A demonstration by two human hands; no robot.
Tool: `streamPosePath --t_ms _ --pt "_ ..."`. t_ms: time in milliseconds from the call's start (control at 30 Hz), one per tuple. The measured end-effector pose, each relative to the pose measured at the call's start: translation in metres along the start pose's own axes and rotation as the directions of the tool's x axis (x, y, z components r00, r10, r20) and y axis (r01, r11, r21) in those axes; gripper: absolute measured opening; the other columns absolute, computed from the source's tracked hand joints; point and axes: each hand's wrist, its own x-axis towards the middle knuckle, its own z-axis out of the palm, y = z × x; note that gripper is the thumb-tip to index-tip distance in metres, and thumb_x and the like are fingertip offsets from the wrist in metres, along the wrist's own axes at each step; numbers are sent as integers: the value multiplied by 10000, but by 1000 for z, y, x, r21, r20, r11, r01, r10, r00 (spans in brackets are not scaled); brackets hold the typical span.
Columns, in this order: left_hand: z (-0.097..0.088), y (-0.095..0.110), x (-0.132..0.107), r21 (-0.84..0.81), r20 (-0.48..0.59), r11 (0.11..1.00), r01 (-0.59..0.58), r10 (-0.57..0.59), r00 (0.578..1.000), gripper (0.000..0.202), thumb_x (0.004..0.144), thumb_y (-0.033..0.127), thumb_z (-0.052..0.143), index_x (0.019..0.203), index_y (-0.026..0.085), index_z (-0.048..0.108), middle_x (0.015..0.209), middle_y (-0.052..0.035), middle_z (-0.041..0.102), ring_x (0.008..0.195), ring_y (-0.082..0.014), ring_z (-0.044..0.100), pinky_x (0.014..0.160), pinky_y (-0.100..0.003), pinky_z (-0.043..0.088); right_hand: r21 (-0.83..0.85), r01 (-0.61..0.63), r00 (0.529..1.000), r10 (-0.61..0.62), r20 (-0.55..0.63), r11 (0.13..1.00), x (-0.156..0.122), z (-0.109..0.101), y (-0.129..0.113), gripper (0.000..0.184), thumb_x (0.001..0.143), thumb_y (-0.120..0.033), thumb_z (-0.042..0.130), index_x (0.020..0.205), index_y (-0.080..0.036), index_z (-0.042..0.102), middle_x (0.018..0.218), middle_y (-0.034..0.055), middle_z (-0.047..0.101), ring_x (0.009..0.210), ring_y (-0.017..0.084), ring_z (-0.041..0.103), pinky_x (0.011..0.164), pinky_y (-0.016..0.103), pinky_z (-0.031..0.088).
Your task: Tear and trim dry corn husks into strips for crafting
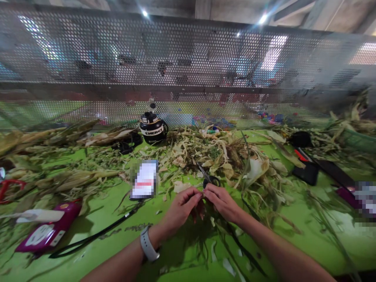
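Note:
My left hand (pixel 182 205) and my right hand (pixel 223 201) meet over the green table (pixel 117 243), fingers pinched together on a small dark reddish bundle of plant fibre (pixel 201 209) that hangs below them. A white watch sits on my left wrist. Black-handled scissors (pixel 209 178) lie just beyond my fingertips, blades pointing away. A pile of dried corn husks (pixel 217 154) spreads behind them.
A phone (pixel 145 179) with a black cable lies left of my hands. A magenta device (pixel 48 229) sits at the near left, a black "ENERGY" jug (pixel 152 128) at the back. A black case (pixel 307 172) lies right. A perforated metal screen (pixel 188 70) closes off the far edge.

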Motion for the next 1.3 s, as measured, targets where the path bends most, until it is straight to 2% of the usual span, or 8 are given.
streamPosePath --t_ms 133,333,500,633,733,900,1100,1300 --pt "-4 0 2 -63 -5 996 56 -56 998 237 764 393 604 744 163 549 610 15 595 494 -91 554 431 -174 393 -5 -20 1000 20 16 1000 -1 -1 1 281 881 -331 396 648 -178 426 596 -44 402 559 86 376 516 203 295" --pt "-4 6 3 -77 -33 994 75 -77 996 254 721 391 654 701 153 569 569 16 589 469 -93 543 445 -188 403 177 -160 984 141 113 971 -2 1 3 291 884 -412 404 693 -193 432 542 -62 431 442 64 363 416 186 267" --pt "-3 5 3 -163 -212 987 -14 -21 977 240 733 389 643 887 205 667 724 -16 649 592 -121 576 506 -206 417 386 -191 976 216 -22 902 -1 10 -1 354 846 -539 416 727 -206 404 540 -71 418 389 52 309 355 184 219" --pt "1 1 3 47 -240 984 -170 176 955 245 677 317 710 898 210 725 875 -55 660 789 -169 578 693 -254 463 466 -148 958 244 -153 873 0 19 -3 371 825 -566 439 734 -207 411 535 -77 382 383 51 309 340 180 235" --pt "6 -1 1 146 -266 953 -267 298 917 158 705 303 686 818 209 743 861 -57 635 840 -180 559 762 -281 462 458 -127 954 234 -186 880 -1 28 -1 378 820 -578 443 751 -207 425 511 -86 358 377 55 326 339 172 270" --pt "8 -5 1 211 -315 927 -310 365 876 124 731 302 661 754 207 737 817 -43 588 801 -163 529 729 -261 462 460 -91 958 204 -202 883 -3 36 0 356 828 -550 464 753 -203 448 533 -76 390 394 55 376 352 160 341" --pt "4 -10 3 142 -352 935 -326 355 866 149 729 323 660 793 201 717 884 -40 579 862 -163 532 773 -259 452 469 -107 980 172 -97 877 -4 31 -1 353 829 -534 478 761 -187 487 588 -63 435 392 44 425 367 158 373" --pt "3 -5 0 209 -302 947 -244 300 905 169 804 322 569 877 189 642 822 -23 617 796 -153 550 744 -244 445 334 -113 987 144 -68 936 -4 30 -4 353 840 -499 479 716 -172 525 602 -45 455 424 54 436 391 173 360"
